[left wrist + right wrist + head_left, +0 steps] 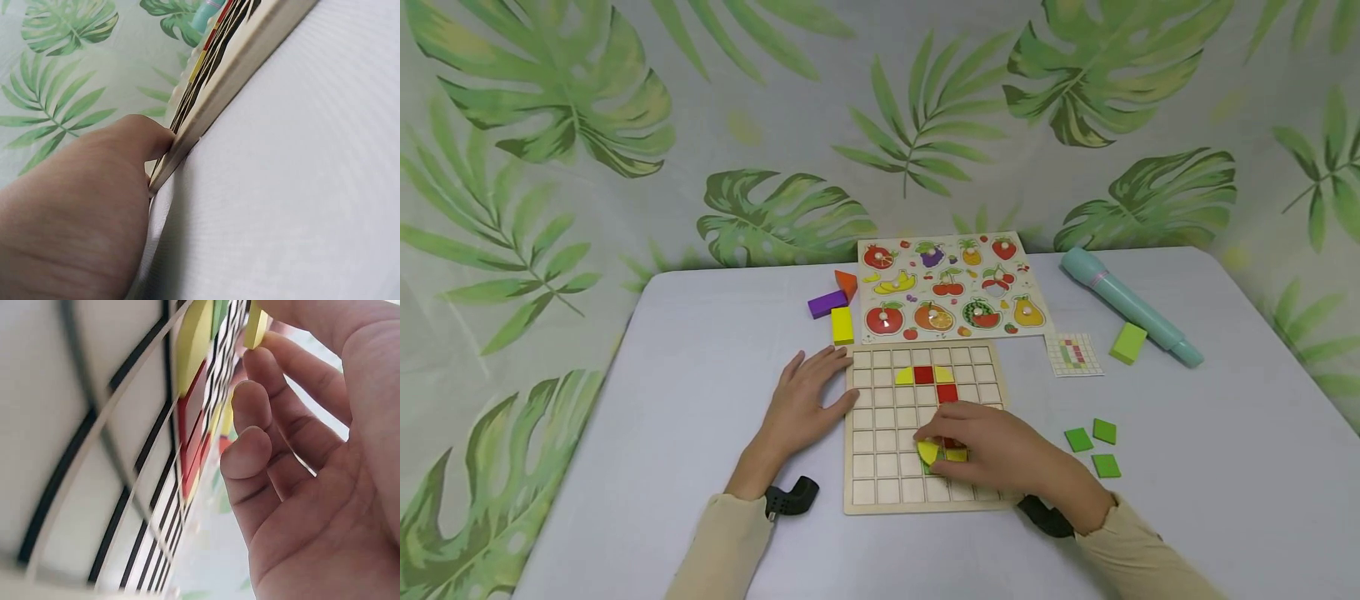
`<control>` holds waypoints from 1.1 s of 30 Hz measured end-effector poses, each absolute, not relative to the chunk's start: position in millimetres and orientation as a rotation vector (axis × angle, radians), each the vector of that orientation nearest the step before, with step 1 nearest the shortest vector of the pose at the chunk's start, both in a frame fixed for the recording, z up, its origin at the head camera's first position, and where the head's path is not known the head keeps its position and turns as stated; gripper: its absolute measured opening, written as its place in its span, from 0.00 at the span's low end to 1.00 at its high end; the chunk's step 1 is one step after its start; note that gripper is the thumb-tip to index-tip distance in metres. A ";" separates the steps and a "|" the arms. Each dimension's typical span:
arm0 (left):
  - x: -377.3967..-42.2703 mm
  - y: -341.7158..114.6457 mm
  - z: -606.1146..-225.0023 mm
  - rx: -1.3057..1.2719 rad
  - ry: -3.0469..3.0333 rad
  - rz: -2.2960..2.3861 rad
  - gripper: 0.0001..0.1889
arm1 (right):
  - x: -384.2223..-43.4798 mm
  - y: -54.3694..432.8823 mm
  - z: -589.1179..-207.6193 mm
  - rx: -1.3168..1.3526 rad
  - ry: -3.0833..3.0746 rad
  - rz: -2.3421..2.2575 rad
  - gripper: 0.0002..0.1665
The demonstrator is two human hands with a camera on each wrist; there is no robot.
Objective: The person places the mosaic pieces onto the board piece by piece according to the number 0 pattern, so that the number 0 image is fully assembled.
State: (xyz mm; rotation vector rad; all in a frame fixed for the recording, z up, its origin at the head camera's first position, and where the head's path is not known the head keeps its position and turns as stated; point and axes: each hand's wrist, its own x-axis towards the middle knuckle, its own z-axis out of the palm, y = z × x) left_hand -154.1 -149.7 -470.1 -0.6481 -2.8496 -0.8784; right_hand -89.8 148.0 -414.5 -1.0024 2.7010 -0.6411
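Observation:
My right hand (pixel 996 446) pinches a yellow round-edged tile (pixel 928 452) between thumb and fingertip, just over the lower middle of a wooden grid board (pixel 883 442). The same tile (pixel 255 328) shows at the top of the right wrist view. Partly under it a green tile (pixel 927 468) shows. Beside the hand lie a yellow tile (pixel 957 456) and a red tile, half covered. Higher in the grid sit red tiles (pixel 923 375) and yellow tiles (pixel 904 377). My left hand (pixel 803 404) rests with spread fingers at the board's left edge, its thumb touching the rim.
Behind the board lies a fruit puzzle (pixel 951 287). Left of it are purple (pixel 827 304), yellow (pixel 842 326) and orange blocks (pixel 846 285). A pattern card (pixel 1075 355), a green block (pixel 1128 343), a teal stick-shaped object (pixel 1131 307) and loose green tiles (pixel 1078 439) lie right.

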 end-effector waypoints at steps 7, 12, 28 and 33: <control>-154.4 -149.6 -471.4 -0.650 -2.849 -0.873 0.28 | -91.3 129.3 -419.5 -1.066 2.660 -0.606 0.19; -154.4 -149.6 -471.1 -0.654 -2.845 -0.868 0.28 | -89.7 125.7 -421.6 -1.067 2.657 -0.560 0.20; -154.6 -150.0 -472.9 -0.655 -2.837 -0.860 0.28 | -89.3 129.2 -425.9 -1.078 2.620 -0.630 0.19; -155.1 -149.8 -473.0 -0.654 -2.844 -0.845 0.28 | -90.3 129.5 -427.0 -1.095 2.638 -0.609 0.19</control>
